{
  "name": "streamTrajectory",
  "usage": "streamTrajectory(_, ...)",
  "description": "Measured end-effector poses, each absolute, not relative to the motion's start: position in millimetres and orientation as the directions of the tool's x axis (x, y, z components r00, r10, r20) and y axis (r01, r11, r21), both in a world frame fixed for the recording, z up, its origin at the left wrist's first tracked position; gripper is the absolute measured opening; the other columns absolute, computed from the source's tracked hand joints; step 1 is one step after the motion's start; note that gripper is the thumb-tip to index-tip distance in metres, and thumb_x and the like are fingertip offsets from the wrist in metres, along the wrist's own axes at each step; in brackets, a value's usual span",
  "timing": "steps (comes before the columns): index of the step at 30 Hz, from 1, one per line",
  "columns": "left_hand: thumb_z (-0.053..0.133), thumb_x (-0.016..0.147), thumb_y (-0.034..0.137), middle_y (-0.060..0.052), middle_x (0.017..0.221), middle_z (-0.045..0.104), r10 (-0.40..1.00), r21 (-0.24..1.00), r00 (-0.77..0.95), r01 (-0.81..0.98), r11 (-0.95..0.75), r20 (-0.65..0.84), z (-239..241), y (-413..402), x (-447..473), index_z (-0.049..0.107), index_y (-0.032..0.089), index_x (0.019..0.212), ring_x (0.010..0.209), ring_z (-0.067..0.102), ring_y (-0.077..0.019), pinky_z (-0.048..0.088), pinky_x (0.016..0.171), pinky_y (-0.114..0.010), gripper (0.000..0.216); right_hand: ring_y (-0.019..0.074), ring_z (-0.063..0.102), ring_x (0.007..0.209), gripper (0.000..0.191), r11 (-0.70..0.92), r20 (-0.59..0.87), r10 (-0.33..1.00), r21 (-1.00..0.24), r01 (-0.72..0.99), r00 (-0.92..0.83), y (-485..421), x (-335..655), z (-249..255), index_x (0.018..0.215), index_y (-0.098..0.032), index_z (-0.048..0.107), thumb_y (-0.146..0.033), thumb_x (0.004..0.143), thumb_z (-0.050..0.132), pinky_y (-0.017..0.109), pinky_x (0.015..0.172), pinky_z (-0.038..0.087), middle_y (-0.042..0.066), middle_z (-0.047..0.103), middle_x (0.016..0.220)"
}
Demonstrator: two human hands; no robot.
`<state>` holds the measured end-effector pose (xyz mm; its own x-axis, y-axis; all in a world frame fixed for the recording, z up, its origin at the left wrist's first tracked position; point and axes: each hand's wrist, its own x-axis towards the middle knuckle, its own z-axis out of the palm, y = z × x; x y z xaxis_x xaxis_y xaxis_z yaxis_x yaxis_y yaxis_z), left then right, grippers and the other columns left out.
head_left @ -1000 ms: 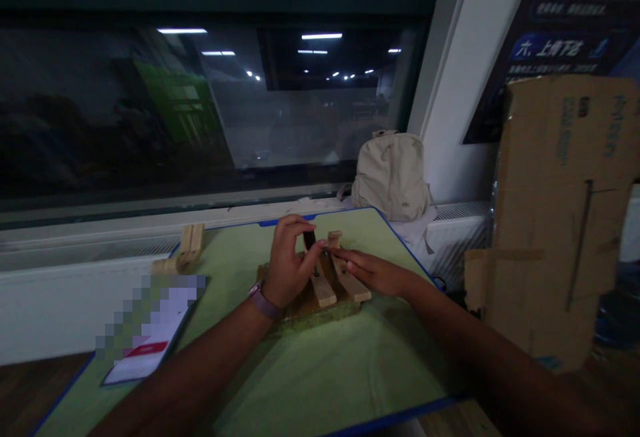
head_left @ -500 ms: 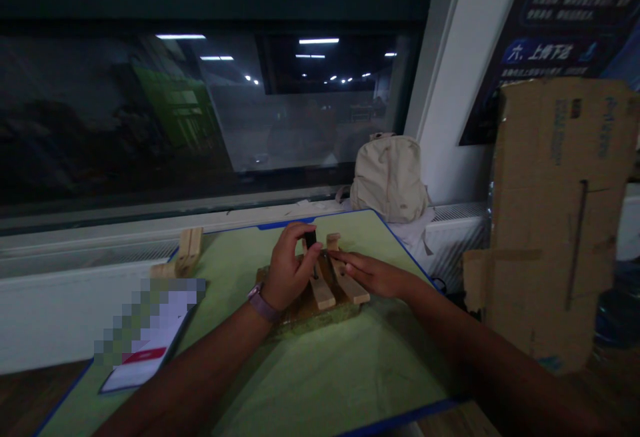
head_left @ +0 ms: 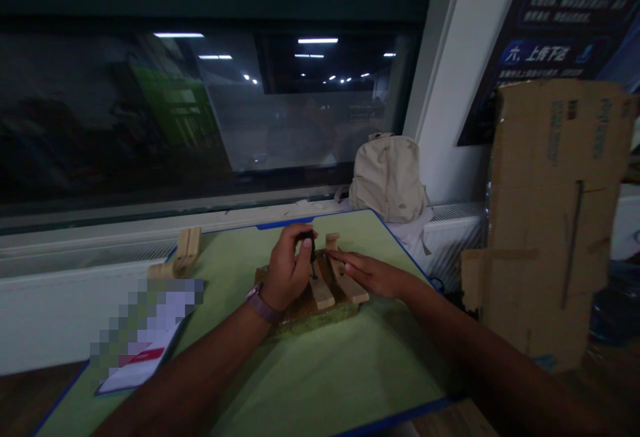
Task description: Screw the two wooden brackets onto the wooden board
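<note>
Barely moved — left hand still grips screwdriver; right hand (flat) presses slat.

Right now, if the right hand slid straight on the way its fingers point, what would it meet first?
Probably the dark tool that the left hand grips upright; the right hand lies flat, pointing at it along the wooden slats. Depth is unclear.

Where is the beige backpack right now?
In the head view the beige backpack sits on the window ledge, right of centre, just beyond the far right corner of the green mat and left of the cardboard box.
</note>
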<state>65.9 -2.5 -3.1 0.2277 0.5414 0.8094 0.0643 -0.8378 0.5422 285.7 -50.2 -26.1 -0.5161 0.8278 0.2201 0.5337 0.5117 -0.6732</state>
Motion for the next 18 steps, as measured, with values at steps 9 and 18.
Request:
streamTrajectory(9, 0.058, 0.091, 0.023, -0.005, 0.1, 0.06, 0.525, 0.502, 0.188, 0.157, -0.85, 0.83, -4.0, 0.7, 66.7, 0.053, 0.022, 0.113, 0.091, 0.061, -0.0161, 0.051, 0.082, -0.032, 0.023, 0.025, 0.036, 0.143, 0.06, 0.505, 0.204, 0.826, -0.68, 0.532, -0.525, -50.6, 285.9, -24.5, 0.151, -0.018, 0.035, -0.053, 0.102, 0.027, 0.05, 0.118, 0.025, 0.013, 0.039, 0.155)
streamTrajectory(18, 0.037, 0.1, 0.023, -0.01, 0.114, 0.064, 0.548, 0.568, 0.246, -0.01, -0.823, 0.799, 2.4, -8.8, 69.1, 0.037, 0.023, 0.132, 0.089, 0.066, -0.0148, 0.054, 0.084, -0.036, 0.032, 0.0251, 0.037, 0.142, 0.063, 0.494, 0.203, 0.836, -0.683, 0.538, -0.51, -51.2, 285.3, -23.8, 0.151, -0.017, 0.035, -0.055, 0.102, 0.027, 0.048, 0.118, 0.026, 0.014, 0.041, 0.154)
